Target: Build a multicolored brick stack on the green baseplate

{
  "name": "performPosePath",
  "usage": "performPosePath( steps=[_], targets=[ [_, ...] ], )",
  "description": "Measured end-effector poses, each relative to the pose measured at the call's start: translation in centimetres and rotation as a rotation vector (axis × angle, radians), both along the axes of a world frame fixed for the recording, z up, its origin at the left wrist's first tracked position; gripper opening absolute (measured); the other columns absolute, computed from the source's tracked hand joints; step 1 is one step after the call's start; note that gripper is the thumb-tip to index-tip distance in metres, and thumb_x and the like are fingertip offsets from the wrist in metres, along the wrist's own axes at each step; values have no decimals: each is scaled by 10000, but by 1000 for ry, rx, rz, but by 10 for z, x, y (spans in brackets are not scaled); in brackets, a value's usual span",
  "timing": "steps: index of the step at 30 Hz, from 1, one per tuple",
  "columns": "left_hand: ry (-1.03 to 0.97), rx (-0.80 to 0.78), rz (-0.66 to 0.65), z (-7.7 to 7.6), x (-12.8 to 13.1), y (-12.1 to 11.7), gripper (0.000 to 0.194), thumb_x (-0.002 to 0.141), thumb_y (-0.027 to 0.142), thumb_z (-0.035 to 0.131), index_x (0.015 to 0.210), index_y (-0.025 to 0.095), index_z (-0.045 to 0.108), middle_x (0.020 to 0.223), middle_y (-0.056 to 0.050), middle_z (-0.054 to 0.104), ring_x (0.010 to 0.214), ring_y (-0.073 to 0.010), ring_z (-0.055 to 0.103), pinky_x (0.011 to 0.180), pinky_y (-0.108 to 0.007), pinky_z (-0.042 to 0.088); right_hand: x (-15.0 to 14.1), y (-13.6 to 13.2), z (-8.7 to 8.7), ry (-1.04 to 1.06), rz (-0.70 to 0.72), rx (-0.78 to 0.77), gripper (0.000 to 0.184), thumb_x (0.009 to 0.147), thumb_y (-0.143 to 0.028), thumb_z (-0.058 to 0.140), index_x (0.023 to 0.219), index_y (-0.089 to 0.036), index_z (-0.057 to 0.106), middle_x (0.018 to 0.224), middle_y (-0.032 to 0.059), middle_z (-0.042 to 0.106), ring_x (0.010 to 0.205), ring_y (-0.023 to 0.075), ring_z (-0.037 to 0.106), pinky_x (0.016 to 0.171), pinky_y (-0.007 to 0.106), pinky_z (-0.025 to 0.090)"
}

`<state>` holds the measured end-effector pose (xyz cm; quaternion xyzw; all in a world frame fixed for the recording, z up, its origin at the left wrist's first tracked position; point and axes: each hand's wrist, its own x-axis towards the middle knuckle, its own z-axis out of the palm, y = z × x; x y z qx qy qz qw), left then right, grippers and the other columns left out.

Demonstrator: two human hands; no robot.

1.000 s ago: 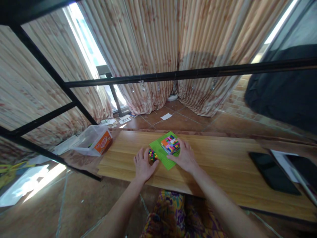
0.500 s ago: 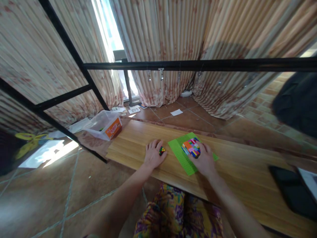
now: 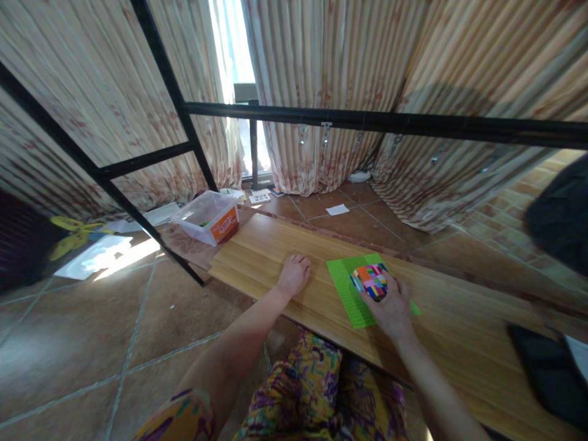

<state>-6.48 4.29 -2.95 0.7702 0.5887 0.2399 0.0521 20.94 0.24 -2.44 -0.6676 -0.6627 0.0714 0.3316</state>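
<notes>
My right hand point(image 3: 394, 309) grips the right side of a colourful block of building bricks point(image 3: 369, 279), fingers behind it and thumb at the front. Orange, pink, blue and white pieces show on the block's top. Beneath it lies a green studded baseplate point(image 3: 342, 283), its right part covered by my hand. To the left, my left hand point(image 3: 295, 275) rests on the wooden tabletop point(image 3: 257, 251) with its fingers curled in. The small bricks seen there earlier are now hidden by this closed hand.
A clear plastic box point(image 3: 197, 220) with an orange label stands beyond the table's left end, some green inside. A dark tablet-like object point(image 3: 546, 361) lies at the right. A black metal bar point(image 3: 367, 119) crosses ahead, before curtains point(image 3: 294, 55).
My left fingers have drawn together over the small bricks, which no longer show. My right hand keeps its grip on the brick block. The whole view has shifted slightly.
</notes>
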Motion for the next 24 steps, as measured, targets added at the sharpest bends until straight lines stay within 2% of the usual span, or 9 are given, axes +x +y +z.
performPosePath(
  steps=[4, 8, 12, 14, 16, 18, 20, 24],
  targets=[
    [8, 17, 123, 2, -25, 7, 211, 939, 206, 434, 869, 185, 632, 928, -77, 614, 935, -207, 537, 912, -383, 440, -10, -2, 0, -21, -22, -4, 782, 771, -576, 592, 1386, -120, 432, 1262, 221, 482, 1231, 380, 426, 1039, 496, 358],
    [0, 12, 156, 1, -46, 13, 213, 940, 214, 437, 877, 186, 638, 941, -80, 621, 949, -208, 543, 912, -374, 438, -31, -2, 0, -17, -68, -25, 813, 763, -583, 598, 1409, -124, 415, 1297, 228, 462, 1260, 386, 406, 1035, 516, 360],
    [-9, 41, 157, 4, -49, 10, 192, 921, 270, 496, 996, 190, 653, 1070, -86, 645, 1032, -222, 553, 961, -395, 415, -49, -3, 6, 16, -82, -48, 902, 723, -628, 631, 1451, -170, 360, 1358, 210, 425, 1293, 387, 388, 1039, 528, 357],
    [-39, 108, 175, 8, -47, 2, 260, 919, 336, 514, 1105, 201, 636, 1186, -94, 629, 1121, -241, 539, 1019, -427, 378, -51, -8, 13, 41, -80, -68, 967, 703, -643, 656, 1480, -186, 305, 1424, 210, 367, 1319, 388, 370, 1044, 517, 361],
    [-70, 176, 219, 13, -46, -11, 329, 927, 384, 498, 1187, 214, 607, 1278, -105, 594, 1209, -258, 507, 1071, -457, 333, -47, -18, 19, 89, -98, -75, 1011, 697, -650, 667, 1498, -187, 260, 1472, 209, 322, 1332, 385, 372, 1049, 496, 369],
    [-92, 203, 269, 15, -43, -29, 362, 926, 401, 493, 1220, 213, 591, 1312, -121, 576, 1251, -274, 487, 1094, -473, 313, -38, -33, 20, 146, -133, -66, 1005, 710, -658, 655, 1500, -184, 253, 1475, 201, 340, 1318, 376, 406, 1045, 480, 386],
    [-100, 195, 225, 11, -37, -53, 410, 916, 407, 502, 1273, 212, 557, 1342, -128, 555, 1267, -282, 480, 1101, -484, 317, -26, -54, 15, 190, -166, -52, 965, 726, -662, 635, 1488, -181, 288, 1438, 189, 403, 1286, 367, 450, 1033, 481, 407],
    [-140, 124, 93, -5, -12, -108, 482, 901, 409, 509, 1341, 214, 505, 1377, -138, 526, 1255, -280, 499, 1076, -470, 382, 2, -104, -8, 237, -178, -20, 839, 767, -635, 603, 1435, -178, 386, 1343, 169, 487, 1213, 340, 522, 1016, 494, 440]
  ],
)
